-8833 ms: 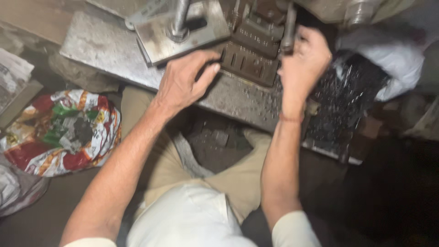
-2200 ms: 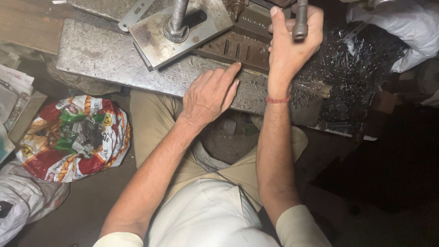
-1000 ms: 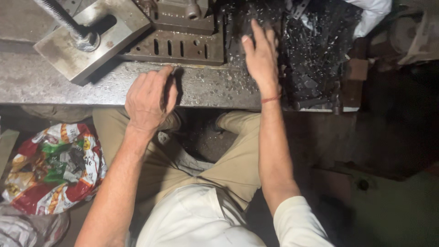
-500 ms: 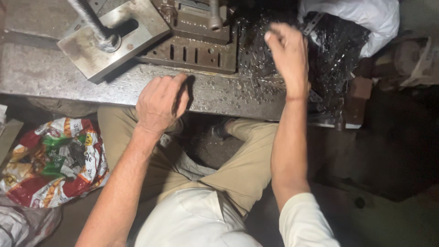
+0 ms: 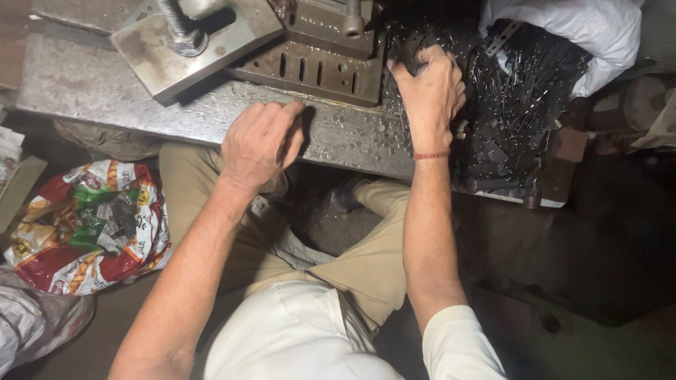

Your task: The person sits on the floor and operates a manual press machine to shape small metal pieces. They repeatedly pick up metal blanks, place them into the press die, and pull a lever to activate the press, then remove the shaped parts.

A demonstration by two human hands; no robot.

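Your right hand (image 5: 431, 88) curls, knuckles up, over the metal scraps (image 5: 517, 105) heaped at the bench's (image 5: 105, 91) right end; its grasp is hidden. Your left hand (image 5: 259, 141) rests loose on the front edge, near the slotted plate (image 5: 310, 70).

A crumpled printed plastic bag (image 5: 88, 225), red, green, yellow and white, lay on the floor at lower left, beside the person's left leg and below the bench edge. A white sack (image 5: 577, 32) sat at upper right, above a heap of dark metal pieces. Part of a cardboard box (image 5: 17, 186) showed at the left edge.
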